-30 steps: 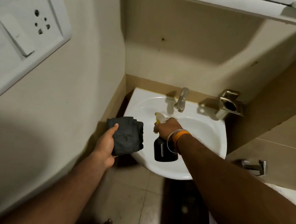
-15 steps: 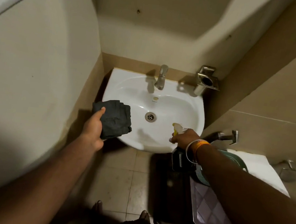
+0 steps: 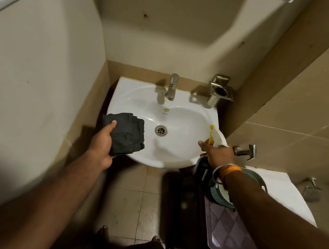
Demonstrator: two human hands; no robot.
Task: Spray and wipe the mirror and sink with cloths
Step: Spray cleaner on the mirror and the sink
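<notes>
Your left hand (image 3: pixel 102 142) sits at centre-left of the frame, fingers wrapped under a folded dark grey cloth (image 3: pixel 125 134) with the thumb pressed flat on top — the cloth hangs over the left rim of the sink (image 3: pixel 183 114). The white basin holds nothing loose: just the metal drain (image 3: pixel 161 130) at its bottom and a small overflow cap (image 3: pixel 166 110) higher up the bowl. The tap (image 3: pixel 172 86) stands at the back edge, spout leaning over the basin.

Your right hand (image 3: pixel 218 153) is at centre-right, fingers curled round the neck of the spray bottle (image 3: pixel 215 136). Its white head and yellow nozzle poke up over the sink's right rim, nozzle aimed toward the bowl; the dark body drops below your hand, outside the basin, and is mostly hidden. A white bangle and an orange band (image 3: pixel 229 170) ring that wrist.

Upper right of the sink, a metal cup holder (image 3: pixel 221 90) is fixed to the wall — its round opening looks dark, and you cannot tell whether anything is inside. Right of your hand a second wall tap (image 3: pixel 246 151) juts out. Below your forearm a round green-rimmed tub (image 3: pixel 253 176) sits by a white surface (image 3: pixel 286 190); its contents are blocked by your arm. A purple patterned panel (image 3: pixel 228 226) lies lower right, over the tiled floor (image 3: pixel 137 198).
</notes>
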